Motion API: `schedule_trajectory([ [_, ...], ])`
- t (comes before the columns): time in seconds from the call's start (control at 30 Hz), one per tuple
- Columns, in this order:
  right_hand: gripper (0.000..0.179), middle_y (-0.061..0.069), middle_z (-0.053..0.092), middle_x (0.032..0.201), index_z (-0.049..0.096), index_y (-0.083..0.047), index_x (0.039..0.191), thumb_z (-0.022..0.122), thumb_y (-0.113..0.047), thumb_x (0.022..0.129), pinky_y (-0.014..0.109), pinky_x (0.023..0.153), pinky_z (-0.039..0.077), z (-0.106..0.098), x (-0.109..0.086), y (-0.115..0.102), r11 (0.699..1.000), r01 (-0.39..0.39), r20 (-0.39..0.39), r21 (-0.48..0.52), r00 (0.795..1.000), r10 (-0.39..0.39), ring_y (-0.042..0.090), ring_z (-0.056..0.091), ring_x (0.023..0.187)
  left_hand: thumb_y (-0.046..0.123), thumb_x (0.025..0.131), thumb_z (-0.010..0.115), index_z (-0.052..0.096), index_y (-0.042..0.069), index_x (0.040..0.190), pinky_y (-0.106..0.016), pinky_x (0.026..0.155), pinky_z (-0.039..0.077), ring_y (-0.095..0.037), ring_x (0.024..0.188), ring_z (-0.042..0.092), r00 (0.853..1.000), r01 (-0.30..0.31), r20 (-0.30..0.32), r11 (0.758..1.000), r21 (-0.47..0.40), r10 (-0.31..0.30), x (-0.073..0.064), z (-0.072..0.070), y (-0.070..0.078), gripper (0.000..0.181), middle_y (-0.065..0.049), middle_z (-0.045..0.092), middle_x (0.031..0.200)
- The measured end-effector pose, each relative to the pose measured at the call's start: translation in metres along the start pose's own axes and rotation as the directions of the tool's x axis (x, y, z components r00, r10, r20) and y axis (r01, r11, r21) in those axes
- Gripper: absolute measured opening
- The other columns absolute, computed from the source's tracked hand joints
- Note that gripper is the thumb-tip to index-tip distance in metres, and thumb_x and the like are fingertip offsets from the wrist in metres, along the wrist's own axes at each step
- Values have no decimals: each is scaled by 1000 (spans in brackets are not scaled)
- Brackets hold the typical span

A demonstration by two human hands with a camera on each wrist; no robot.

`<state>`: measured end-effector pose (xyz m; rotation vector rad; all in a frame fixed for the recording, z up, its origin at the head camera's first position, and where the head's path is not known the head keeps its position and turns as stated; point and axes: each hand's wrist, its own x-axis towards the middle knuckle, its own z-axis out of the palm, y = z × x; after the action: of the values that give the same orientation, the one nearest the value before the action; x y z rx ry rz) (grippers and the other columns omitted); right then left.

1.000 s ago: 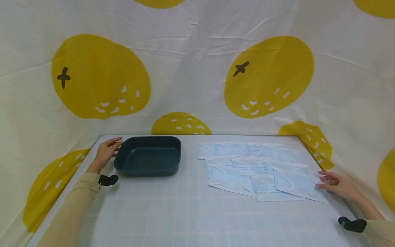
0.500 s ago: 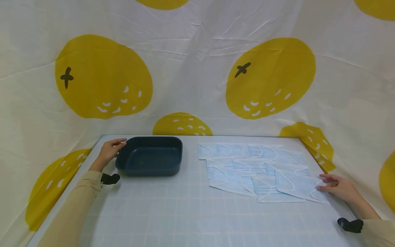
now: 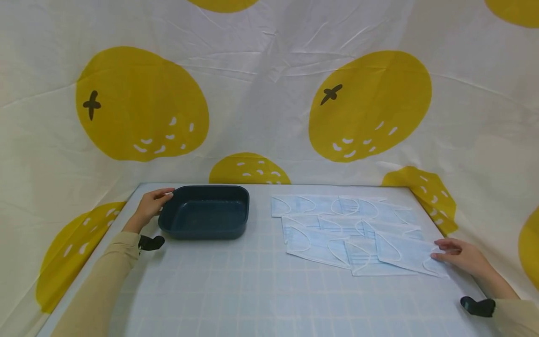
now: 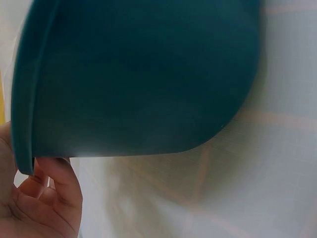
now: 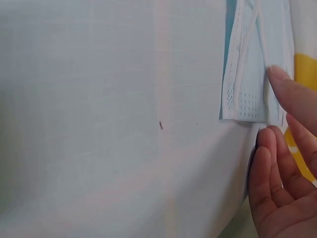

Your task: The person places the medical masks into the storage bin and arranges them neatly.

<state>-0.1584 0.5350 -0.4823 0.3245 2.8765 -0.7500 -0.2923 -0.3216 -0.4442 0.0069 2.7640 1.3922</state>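
Note:
A dark teal rectangular tub [image 3: 202,235] stands at the table's back left. My left hand [image 3: 149,206] grips its left rim; the left wrist view shows curled fingers [image 4: 67,186] under the lip. Several pale blue disposable face masks with white ear loops lie overlapped in rows at the right. My right hand [image 3: 461,256] is at the right end of the nearest-right face mask [image 3: 406,252]. In the right wrist view its thumb lies on that mask's upper face, by the ear loop, and the other fingers [image 5: 260,173] are at its end edge, pinching it.
The pale checked tabletop [image 3: 252,299] stretches in front of the tub and masks. A white cloth [image 3: 261,117] printed with yellow fruit hangs behind and beside the table. Black straps [image 3: 151,243] sit at both wrists, over beige sleeves.
My left fingers have moved right, from beside the tub onto its rim. My right fingertips have closed in on the mask's end, which has shifted slightly. The tub stays put.

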Motion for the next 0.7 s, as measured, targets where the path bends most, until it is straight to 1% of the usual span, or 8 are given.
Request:
schedule_trajectory([
  [0.17,95,34,57,113,45,10,132,71,-62,75,39,69,53,0,2,2,1000,-6,21,11,1000,6,32,57,91,40,101,44,44,4,143,-29,73,55,3,81,50,1000,7,6,1000,0,-7,1,0,-2,56,-29,49,138],
  [0.23,96,32,58,111,45,10,132,71,-63,74,36,68,52,1,3,2,1000,-12,23,10,1000,11,31,57,90,40,101,44,44,4,143,-31,74,56,3,82,51,1000,0,2,1000,7,0,1,0,-3,56,-29,49,137],
  [0.37,94,26,61,105,47,10,131,70,-62,75,30,67,50,2,2,3,1000,-6,18,5,1000,6,28,57,88,38,102,42,44,4,143,-37,77,58,-1,84,51,1000,-1,2,1000,21,1,0,0,-4,53,-29,50,136],
  [0.43,91,22,63,102,48,10,130,70,-60,77,28,65,50,2,0,2,1000,8,7,2,1000,-8,26,58,86,36,103,41,43,4,143,-38,78,58,-3,85,51,1000,0,9,1000,27,0,0,0,-3,52,-29,50,135],
  [0.57,84,19,63,97,50,10,128,68,-57,81,23,62,48,2,-3,-1,999,32,-8,6,999,-32,25,57,83,34,103,40,42,3,144,-35,75,58,-4,85,51,1000,-3,19,1000,31,2,-2,-1,-1,51,-30,50,133],
  [0.7,78,16,64,96,50,11,128,62,-54,88,20,60,48,1,-6,-1,999,36,1,33,999,-36,20,55,81,34,103,41,41,2,144,-39,78,58,-3,86,52,1000,0,20,1000,28,-1,-3,-2,-1,52,-31,49,135],
])
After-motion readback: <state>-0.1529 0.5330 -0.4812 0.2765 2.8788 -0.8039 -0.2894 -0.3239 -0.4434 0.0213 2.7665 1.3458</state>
